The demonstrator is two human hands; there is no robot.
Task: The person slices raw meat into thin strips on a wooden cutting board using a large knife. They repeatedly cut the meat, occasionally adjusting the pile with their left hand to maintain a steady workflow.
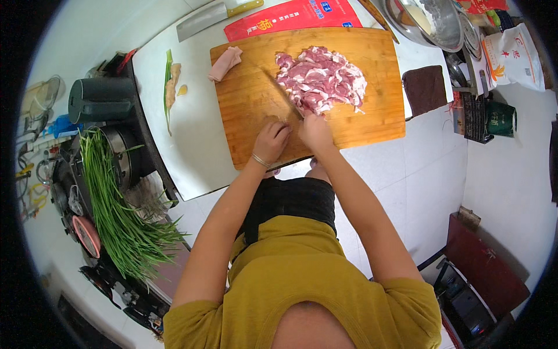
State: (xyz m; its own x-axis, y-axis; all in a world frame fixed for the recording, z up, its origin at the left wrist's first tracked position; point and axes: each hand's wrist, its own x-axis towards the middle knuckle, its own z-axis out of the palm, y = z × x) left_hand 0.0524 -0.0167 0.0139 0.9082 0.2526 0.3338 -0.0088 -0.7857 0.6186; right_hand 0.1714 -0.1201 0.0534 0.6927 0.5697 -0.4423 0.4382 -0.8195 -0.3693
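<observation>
Right grip: right hand (315,131) is wrapped tight round the handle of a knife (283,96), fingers closed on it, just below mid-frame centre.
Left grip: left hand (271,141) is curled into a loose fist, knuckles resting on the board right beside the right hand. Nothing visibly in it; can't tell if it's pinching anything underneath.
Knife: dark blade runs diagonally up and left from the right hand, lying along the lower-left edge of the meat pile, touching it or close enough.
Meat: heap of sliced raw pork (321,78), pink with white fat, upper centre of the frame, on the right half of the board.
Board: wooden cutting board (250,110), big, tilted a bit in frame, sitting on the white surface (197,134).
Extra piece: one pale chunk of meat (225,63) off by itself at the board's upper-left corner, well apart from the pile.
Left of board: a green scallion stalk (168,93) with a piece of ginger (172,87) against it, lying on the surface.
Top of frame: a cleaver (203,18) and a red packet (290,17) just beyond the board.
Far left: fat bundle of green chives (116,215) draped over the stove area.
Upper right: metal bowls (436,20), plus a brown cloth (425,87) just off the board's right edge.
</observation>
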